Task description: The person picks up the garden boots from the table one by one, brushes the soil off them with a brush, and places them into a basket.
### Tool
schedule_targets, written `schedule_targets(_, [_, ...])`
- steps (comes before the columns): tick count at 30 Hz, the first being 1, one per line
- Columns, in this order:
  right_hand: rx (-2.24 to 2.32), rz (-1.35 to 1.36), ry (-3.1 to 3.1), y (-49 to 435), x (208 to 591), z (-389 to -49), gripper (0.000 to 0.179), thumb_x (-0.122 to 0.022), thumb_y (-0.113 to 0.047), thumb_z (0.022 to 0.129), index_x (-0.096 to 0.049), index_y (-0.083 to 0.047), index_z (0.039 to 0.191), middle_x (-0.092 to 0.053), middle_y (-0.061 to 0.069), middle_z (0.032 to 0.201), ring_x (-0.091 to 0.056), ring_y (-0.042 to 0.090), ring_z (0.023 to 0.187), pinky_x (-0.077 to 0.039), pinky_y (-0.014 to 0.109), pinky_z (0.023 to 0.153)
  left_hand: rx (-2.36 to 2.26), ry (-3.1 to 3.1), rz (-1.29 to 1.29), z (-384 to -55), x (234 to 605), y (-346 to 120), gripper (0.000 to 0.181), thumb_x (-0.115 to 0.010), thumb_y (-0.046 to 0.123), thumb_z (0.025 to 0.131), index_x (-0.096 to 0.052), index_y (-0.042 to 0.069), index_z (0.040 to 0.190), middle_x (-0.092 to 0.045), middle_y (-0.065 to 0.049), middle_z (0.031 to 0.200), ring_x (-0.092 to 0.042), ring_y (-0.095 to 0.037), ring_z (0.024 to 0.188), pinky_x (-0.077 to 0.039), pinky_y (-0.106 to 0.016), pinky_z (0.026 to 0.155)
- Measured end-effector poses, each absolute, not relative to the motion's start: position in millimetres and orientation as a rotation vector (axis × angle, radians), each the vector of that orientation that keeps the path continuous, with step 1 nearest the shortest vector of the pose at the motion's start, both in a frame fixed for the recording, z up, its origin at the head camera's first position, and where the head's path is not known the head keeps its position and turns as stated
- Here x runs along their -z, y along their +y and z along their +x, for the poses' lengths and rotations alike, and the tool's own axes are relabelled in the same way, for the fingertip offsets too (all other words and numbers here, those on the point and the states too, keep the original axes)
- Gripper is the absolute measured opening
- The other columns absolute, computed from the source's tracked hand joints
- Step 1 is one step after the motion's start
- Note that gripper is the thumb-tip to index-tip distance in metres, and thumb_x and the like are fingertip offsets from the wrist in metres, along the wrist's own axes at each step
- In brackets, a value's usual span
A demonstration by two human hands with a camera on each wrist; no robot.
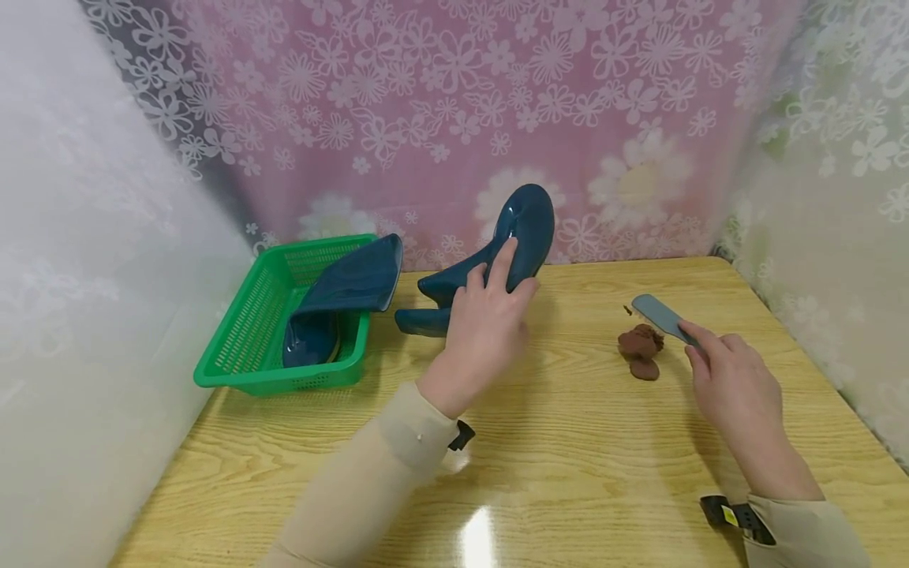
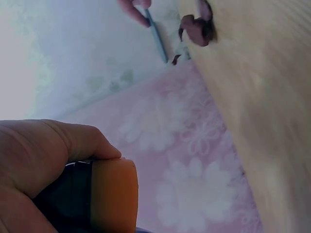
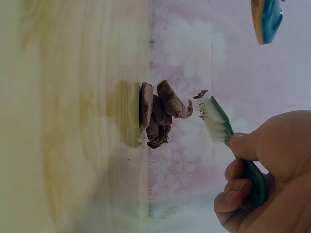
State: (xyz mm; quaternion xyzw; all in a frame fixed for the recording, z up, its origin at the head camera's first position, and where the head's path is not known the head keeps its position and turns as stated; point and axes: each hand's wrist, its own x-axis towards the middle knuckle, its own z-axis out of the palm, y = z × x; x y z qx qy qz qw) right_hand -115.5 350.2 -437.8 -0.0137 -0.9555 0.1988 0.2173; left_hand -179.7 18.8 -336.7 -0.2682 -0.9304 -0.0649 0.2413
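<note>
My left hand (image 1: 490, 323) grips a glossy dark blue rain boot (image 1: 536, 225) above the table, its rounded foot end tipped up. In the left wrist view, the thumb presses against the edge of the boot's orange sole (image 2: 114, 194). My right hand (image 1: 738, 386) holds a brush (image 1: 660, 315) by its green handle (image 3: 255, 182). White bristles (image 3: 215, 121) face the table, with brown specks at the tips. Just below the brush lies a pile of brown, clay-like lumps (image 1: 639, 343). Beside the bristles is a small brown scrap (image 3: 200, 94).
A green plastic basket (image 1: 220, 355) stands at the table's left, with a second blue rain boot (image 1: 355, 276) leaning in it. Behind the wood-grain table (image 1: 568, 473) hangs a pink flowered curtain (image 1: 440, 95). Pale sheets enclose both sides.
</note>
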Motion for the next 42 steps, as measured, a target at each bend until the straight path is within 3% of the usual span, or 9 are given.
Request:
schedule_targets(11, [-0.554,-0.032,-2.669,349.1,436.0,-117.3,0.042,-0.061,-0.011,0.113,-0.059,-0.005,0.155,-0.06,0.029,0.106,-0.057,0.045,0.081,-0.042,0.049,0.053,0.246,-2.377,-0.692,-181.7,292.4,-12.4,0.047,-0.077,0.012,0.099,-0.073,0.022,0.145,-0.028,-0.018,0.178,-0.059,-0.051,0.135,-0.063,-0.058,0.09])
schedule_targets(23, [-0.558,-0.036,-2.668,348.6,437.9,-111.9,0.042,-0.063,-0.011,0.113,-0.06,-0.005,0.155,-0.061,0.028,0.105,-0.057,0.045,0.08,-0.041,0.048,0.053,0.194,-2.432,-0.547,-193.6,261.7,-67.0,0.048,-0.075,0.012,0.103,-0.068,0.018,0.15,-0.022,-0.018,0.181,-0.051,-0.052,0.141,-0.058,-0.062,0.099])
schedule_targets(34, [-0.559,0.008,-2.627,347.1,438.5,-112.4,0.042,-0.064,-0.01,0.112,-0.061,-0.004,0.153,-0.062,0.028,0.105,-0.057,0.043,0.078,-0.039,0.044,0.052,0.154,-2.535,-0.384,-213.3,269.5,-145.6,0.049,-0.07,0.007,0.103,-0.067,0.018,0.15,-0.019,-0.017,0.182,-0.048,-0.058,0.139,-0.056,-0.069,0.092])
schedule_targets(42, [-0.545,-0.003,-2.658,347.6,438.7,-114.0,0.042,-0.064,-0.009,0.112,-0.061,-0.004,0.153,-0.061,0.028,0.104,-0.058,0.042,0.078,-0.039,0.043,0.051,0.213,-2.706,-0.252,-221.7,297.2,-192.3,0.052,-0.069,0.009,0.103,-0.063,0.018,0.155,-0.015,-0.019,0.182,-0.046,-0.062,0.136,-0.052,-0.074,0.093])
